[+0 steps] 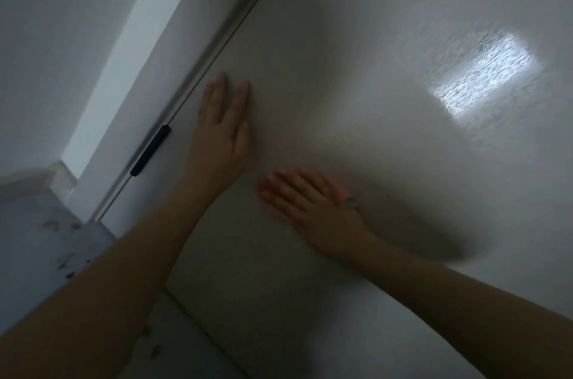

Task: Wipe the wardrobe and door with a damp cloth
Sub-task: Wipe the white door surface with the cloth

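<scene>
While both palms lie flat on door [372,99], wiping looks under way. Left hand [221,127] spread wide, fingers straight, near door's hinge edge beside black hinge [151,150], probably bracing panel against swing. Right hand [313,208] blurred, fingers straight, pressing mid-panel; small greenish scrap at thumb, likely cloth [350,203] pinned under palm, mostly hidden. Wardrobe not identifiable. Bright window reflection [485,71] toward door's upper right.

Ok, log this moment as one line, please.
left hand flat on door | right hand flat on door | cloth barely visible
</scene>
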Motion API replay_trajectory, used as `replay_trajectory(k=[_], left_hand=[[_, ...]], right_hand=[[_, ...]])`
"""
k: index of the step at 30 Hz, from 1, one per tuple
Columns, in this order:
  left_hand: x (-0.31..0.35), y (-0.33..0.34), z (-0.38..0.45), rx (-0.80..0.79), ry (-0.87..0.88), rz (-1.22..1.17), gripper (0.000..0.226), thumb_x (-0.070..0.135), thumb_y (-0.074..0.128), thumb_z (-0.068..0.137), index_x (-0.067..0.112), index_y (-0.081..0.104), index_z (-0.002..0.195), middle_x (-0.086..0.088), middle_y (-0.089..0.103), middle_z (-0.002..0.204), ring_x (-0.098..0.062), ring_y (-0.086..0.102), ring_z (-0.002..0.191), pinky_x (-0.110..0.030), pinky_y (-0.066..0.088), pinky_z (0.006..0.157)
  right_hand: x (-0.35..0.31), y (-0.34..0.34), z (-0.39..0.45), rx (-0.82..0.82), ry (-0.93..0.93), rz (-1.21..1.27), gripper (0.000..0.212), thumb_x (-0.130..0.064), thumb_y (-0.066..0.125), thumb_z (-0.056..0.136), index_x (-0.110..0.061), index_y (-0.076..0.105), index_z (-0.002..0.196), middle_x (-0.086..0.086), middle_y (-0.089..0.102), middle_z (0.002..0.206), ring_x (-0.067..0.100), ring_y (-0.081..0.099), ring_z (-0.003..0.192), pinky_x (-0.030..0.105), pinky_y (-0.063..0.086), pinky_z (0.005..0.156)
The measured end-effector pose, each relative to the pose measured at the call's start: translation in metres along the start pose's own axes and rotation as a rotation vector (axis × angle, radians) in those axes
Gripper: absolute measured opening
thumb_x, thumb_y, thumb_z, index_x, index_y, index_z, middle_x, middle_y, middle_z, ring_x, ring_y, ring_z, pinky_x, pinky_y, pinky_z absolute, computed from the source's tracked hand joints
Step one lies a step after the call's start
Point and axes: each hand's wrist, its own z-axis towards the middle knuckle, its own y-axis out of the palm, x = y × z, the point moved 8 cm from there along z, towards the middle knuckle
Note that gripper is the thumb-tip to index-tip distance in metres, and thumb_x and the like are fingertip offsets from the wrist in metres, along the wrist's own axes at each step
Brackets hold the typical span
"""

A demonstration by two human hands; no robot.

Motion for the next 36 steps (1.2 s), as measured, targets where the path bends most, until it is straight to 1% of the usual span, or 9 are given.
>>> replay_trajectory(k=[4,8,11,18,23,27,31,33,36], left_hand=[[-0.002,-0.004,-0.003,-0.06,0.012,0.001,0.063,0.039,0.025,0.091,0.016,0.024,0.149,-0.014,0.01,0.158,-0.029,0.007,0.146,-0.029,0.003,0.116],[-0.012,-0.006,-0.001,-0.111,0.023,-0.04,0.057,0.035,0.027,0.095,0.016,0.027,0.149,-0.013,0.01,0.159,-0.026,0.008,0.147,-0.025,0.001,0.117],[-0.011,-0.008,0.001,-0.104,0.084,-0.035,0.057,0.034,0.026,0.094,0.013,0.029,0.148,-0.015,0.012,0.158,-0.026,0.01,0.146,-0.021,0.001,0.116],[-0.039,-0.003,-0.034,-0.128,-0.004,0.013,0.06,0.04,0.022,0.096,0.015,0.022,0.15,-0.016,0.008,0.158,-0.025,0.007,0.147,-0.024,0.002,0.116],[-0.069,-0.022,-0.04,-0.127,-0.156,0.024,0.056,0.034,0.029,0.098,0.019,0.02,0.151,-0.011,0.007,0.159,-0.024,0.008,0.147,-0.023,0.005,0.114],[-0.077,-0.021,-0.046,-0.184,-0.104,0.015,0.051,0.029,0.029,0.102,0.018,0.021,0.151,-0.008,0.006,0.16,-0.017,0.007,0.147,-0.01,0.001,0.109],[-0.078,-0.018,-0.052,-0.18,-0.061,0.024,0.055,0.032,0.027,0.098,0.014,0.023,0.15,-0.012,0.007,0.159,-0.02,0.008,0.146,-0.006,-0.001,0.109],[-0.078,-0.011,-0.063,-0.214,-0.003,0.047,0.056,0.034,0.026,0.098,0.012,0.023,0.15,-0.015,0.007,0.159,-0.023,0.007,0.146,-0.011,-0.002,0.113],[-0.096,-0.009,-0.074,-0.248,0.047,0.174,0.06,0.036,0.024,0.096,0.015,0.016,0.151,-0.012,0.006,0.159,-0.024,0.007,0.146,-0.035,0.009,0.119]], right_hand=[[0.013,-0.012,-0.016,-0.016,-0.059,-0.022,0.052,-0.023,0.039,0.092,-0.016,0.043,0.144,0.004,0.042,0.148,0.024,0.034,0.138,0.038,0.01,0.115],[0.078,-0.06,0.028,0.225,0.23,-0.134,0.046,-0.025,0.038,0.1,-0.008,0.043,0.142,0.012,0.045,0.145,0.032,0.039,0.136,0.046,0.015,0.115],[0.064,-0.054,0.057,0.307,0.315,-0.101,0.049,-0.027,0.041,0.1,-0.008,0.04,0.144,0.01,0.041,0.148,0.032,0.037,0.137,0.046,0.013,0.114],[-0.069,0.034,0.006,-0.08,-0.086,0.043,0.05,-0.017,0.036,0.093,-0.01,0.044,0.142,0.007,0.043,0.148,0.025,0.028,0.139,0.04,0.005,0.118],[0.002,-0.016,0.021,0.077,0.08,-0.016,0.05,-0.019,0.034,0.093,-0.01,0.046,0.141,0.008,0.049,0.143,0.03,0.045,0.131,0.039,0.009,0.114],[0.015,-0.026,0.064,0.267,0.261,-0.077,0.046,-0.023,0.039,0.099,-0.008,0.043,0.143,0.007,0.044,0.147,0.03,0.039,0.135,0.044,0.01,0.115],[-0.093,0.045,0.041,0.019,-0.019,0.056,0.05,-0.017,0.029,0.096,-0.007,0.041,0.143,0.008,0.042,0.148,0.031,0.037,0.137,0.046,0.019,0.113],[-0.116,0.062,0.01,-0.114,-0.121,0.103,0.051,-0.015,0.029,0.094,-0.007,0.042,0.143,0.008,0.043,0.147,0.028,0.033,0.139,0.042,0.014,0.117],[-0.098,0.043,0.0,-0.058,-0.134,0.063,0.053,-0.016,0.034,0.089,-0.01,0.047,0.14,0.006,0.046,0.145,0.025,0.032,0.137,0.038,0.004,0.118]])
